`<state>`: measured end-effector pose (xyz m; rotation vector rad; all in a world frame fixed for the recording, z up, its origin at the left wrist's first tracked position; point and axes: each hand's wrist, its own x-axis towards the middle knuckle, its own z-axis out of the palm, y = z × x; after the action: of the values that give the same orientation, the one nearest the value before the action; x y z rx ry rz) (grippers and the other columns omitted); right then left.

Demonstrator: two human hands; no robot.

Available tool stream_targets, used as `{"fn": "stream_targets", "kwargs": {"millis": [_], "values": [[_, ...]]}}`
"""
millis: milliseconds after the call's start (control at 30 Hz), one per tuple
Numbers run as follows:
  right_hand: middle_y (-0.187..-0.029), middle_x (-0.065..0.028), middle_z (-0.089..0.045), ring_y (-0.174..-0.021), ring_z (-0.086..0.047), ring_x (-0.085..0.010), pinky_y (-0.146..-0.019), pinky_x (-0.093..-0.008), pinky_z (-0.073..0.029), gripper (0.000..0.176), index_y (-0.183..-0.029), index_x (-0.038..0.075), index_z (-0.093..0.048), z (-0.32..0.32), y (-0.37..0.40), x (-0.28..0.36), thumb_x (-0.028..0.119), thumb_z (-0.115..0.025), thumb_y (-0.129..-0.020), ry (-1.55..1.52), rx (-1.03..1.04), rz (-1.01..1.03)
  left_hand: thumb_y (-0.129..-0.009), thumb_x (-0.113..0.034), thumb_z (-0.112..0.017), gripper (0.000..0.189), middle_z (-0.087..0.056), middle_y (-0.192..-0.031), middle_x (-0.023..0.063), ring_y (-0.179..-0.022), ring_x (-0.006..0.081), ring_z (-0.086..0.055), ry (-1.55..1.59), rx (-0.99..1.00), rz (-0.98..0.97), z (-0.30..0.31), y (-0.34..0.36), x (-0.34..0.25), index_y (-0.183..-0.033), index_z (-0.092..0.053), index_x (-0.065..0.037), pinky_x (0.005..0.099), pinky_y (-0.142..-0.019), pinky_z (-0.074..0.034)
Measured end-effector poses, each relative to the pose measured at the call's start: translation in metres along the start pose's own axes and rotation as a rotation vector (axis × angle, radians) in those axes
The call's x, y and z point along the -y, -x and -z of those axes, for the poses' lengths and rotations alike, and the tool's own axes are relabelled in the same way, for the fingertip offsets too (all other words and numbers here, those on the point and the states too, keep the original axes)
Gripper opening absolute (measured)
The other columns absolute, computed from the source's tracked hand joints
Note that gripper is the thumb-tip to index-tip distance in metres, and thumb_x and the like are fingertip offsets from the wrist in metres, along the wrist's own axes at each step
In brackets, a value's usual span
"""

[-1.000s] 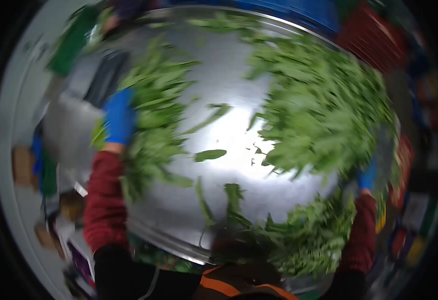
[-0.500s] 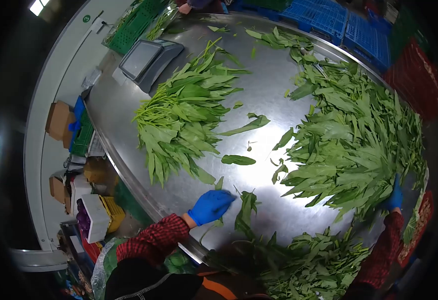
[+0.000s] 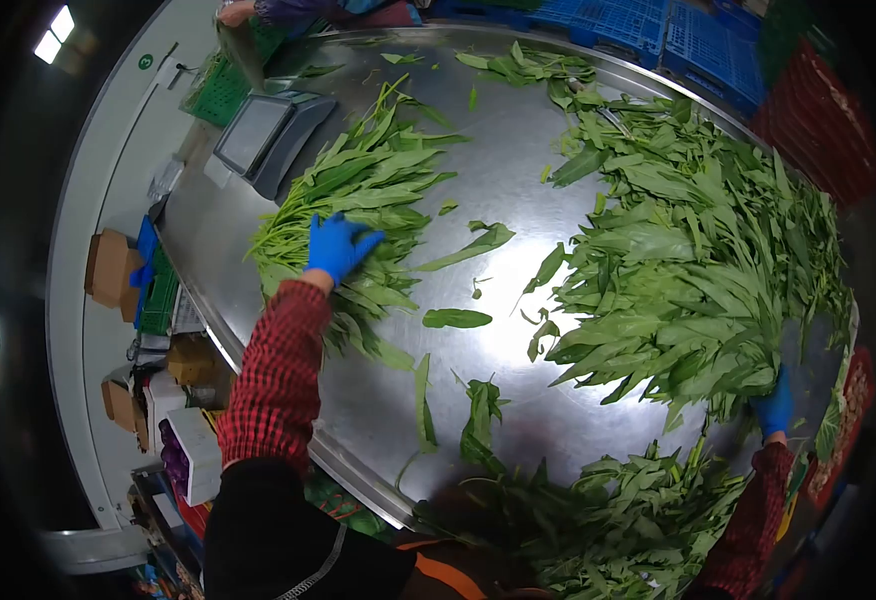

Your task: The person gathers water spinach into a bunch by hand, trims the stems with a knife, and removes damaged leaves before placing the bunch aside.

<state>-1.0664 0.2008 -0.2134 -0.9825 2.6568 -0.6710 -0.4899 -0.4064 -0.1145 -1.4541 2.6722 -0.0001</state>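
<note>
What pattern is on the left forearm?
The sleeve has red and black checks, clearest in the head view.

Blue gloves (image 3: 336, 248) worn as a pair, red-and-black checked sleeves (image 3: 276, 370) ending at the wrists, a black garment (image 3: 258, 530) over the upper left arm, pale curved stitching (image 3: 330, 560) along it, an orange band (image 3: 448, 577) nearby.

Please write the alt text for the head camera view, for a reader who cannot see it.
A blue-gloved left hand is over a bunch of leafy greens on a metal table, while the right hand, also gloved, is at the edge of a larger pile. What looks like a scale stands near the bunch.
</note>
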Motion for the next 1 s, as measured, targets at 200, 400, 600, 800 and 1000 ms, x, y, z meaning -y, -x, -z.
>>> {"fn": "stream_targets", "kwargs": {"millis": [200, 400, 600, 800, 1000], "values": [[-0.117, -0.0195, -0.061, -0.107, -0.061, -0.0303, -0.09, -0.0377, -0.049, 0.076, -0.133, -0.003, -0.043, -0.008, 0.036, 0.009, 0.024, -0.079, -0.071, -0.07, 0.025, -0.156, -0.082, -0.028, -0.067, 0.043, -0.054, -0.127, 0.0157, -0.125, 0.0376, -0.043, 0.119, -0.418, -0.274, -0.012, 0.075, -0.018, -0.12, -0.059, -0.009, 0.0524, -0.109, -0.023], [-0.1, -0.0065, -0.069, -0.086, -0.064, -0.0147, -0.083, -0.028, -0.05, 0.031, -0.109, 0.002, -0.066, 0.072, 0.072, 0.091, 0.018, -0.065, -0.083, -0.877, 0.311, -0.459, -0.081, -0.012, -0.066, 0.041, -0.053, -0.129, 0.0166, -0.128, 0.0381, -0.041, 0.384, -0.315, -0.439, -0.015, 0.147, -0.085, -0.121, -0.058, -0.006, 0.0469, -0.106, -0.032], [-0.098, -0.0123, -0.068, -0.079, -0.068, -0.0194, -0.069, -0.0302, -0.056, 0.035, -0.114, 0.0, -0.061, 0.07, 0.147, 0.126, 0.023, -0.061, -0.087, -1.422, 0.187, -0.775, -0.079, -0.011, -0.068, 0.041, -0.054, -0.127, 0.0168, -0.125, 0.0381, -0.044, 0.695, -0.106, -0.624, -0.047, 0.217, -0.169, -0.119, -0.059, -0.006, 0.046, -0.103, -0.035], [-0.08, -0.0082, -0.059, -0.06, -0.057, -0.0181, -0.05, -0.0332, -0.051, 0.05, -0.115, 0.001, -0.057, 0.044, 0.208, 0.142, 0.034, -0.069, -0.079, -1.457, 0.111, -0.706, -0.075, -0.016, -0.074, 0.053, -0.056, -0.121, 0.0163, -0.118, 0.0356, -0.05, 0.822, 0.012, -0.86, 0.006, 0.281, -0.262, -0.123, -0.055, -0.005, 0.0442, -0.099, -0.039], [-0.11, -0.0237, -0.064, -0.097, -0.064, -0.0343, -0.086, -0.0411, -0.049, 0.071, -0.12, -0.005, -0.056, -0.038, 0.285, 0.204, 0.043, -0.074, -0.07, -0.204, 0.634, -0.219, -0.063, -0.026, -0.082, 0.089, -0.036, -0.145, 0.0167, -0.134, 0.0389, -0.03, 0.478, 0.163, -1.382, 0.078, 0.35, -0.345, -0.14, -0.039, -0.01, 0.0487, -0.11, -0.027]]}}
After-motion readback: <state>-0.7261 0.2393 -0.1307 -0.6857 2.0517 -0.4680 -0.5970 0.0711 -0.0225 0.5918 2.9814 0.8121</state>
